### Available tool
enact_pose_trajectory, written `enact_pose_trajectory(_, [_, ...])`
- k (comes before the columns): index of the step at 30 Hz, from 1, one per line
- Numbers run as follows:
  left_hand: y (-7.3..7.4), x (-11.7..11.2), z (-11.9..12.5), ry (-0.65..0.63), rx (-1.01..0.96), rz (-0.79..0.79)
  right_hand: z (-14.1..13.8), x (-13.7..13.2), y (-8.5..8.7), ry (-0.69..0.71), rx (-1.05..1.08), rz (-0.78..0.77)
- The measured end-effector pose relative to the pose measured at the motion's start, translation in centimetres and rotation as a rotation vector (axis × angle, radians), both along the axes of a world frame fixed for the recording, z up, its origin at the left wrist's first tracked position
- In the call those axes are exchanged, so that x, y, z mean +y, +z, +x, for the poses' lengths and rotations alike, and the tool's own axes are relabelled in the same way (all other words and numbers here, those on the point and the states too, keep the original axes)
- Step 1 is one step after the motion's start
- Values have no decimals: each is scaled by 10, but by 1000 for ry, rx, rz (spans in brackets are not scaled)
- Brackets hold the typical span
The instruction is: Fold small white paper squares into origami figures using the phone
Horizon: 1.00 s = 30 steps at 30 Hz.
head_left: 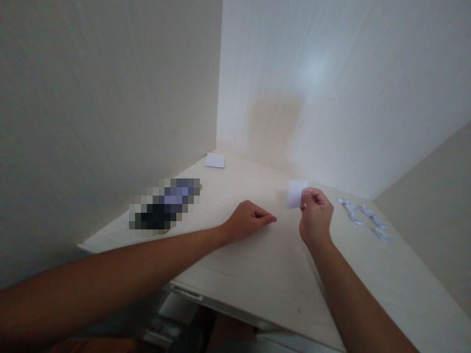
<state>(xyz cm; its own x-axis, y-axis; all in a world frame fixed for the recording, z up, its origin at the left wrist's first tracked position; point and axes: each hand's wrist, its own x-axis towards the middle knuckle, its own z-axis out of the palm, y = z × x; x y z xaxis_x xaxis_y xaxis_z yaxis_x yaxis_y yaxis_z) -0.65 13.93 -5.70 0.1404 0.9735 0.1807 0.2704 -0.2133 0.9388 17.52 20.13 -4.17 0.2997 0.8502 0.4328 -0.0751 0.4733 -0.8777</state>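
One paper [295,194] is pinched by the right hand [317,213]; left of it, bunched, is the left hand [247,220].

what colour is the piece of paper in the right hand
The piece of paper in the right hand is plain white, seen in the head view.

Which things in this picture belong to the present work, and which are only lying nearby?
In the work:
- white paper, held by the right hand
- left hand, fingers drawn together
- probably the small white pieces at right and the white rectangular piece at the back, being similar in colour

Lying about:
- probably the pixelated item at left; its identity is hidden
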Motion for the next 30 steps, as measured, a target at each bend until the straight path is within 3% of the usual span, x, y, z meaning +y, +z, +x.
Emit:
enact_pose_trajectory(7, [4,2,1,-34,-48,-56,-25,-18,-4,127,-123,7])
enact_pose_trajectory(16, [-3,5,-1,-87,-106,-40,-21,-19,-6,95,-162,1])
enact_pose_trajectory(30, [0,4,-1,-11,-114,-98,-25,-22,-8,197,-105,-95])
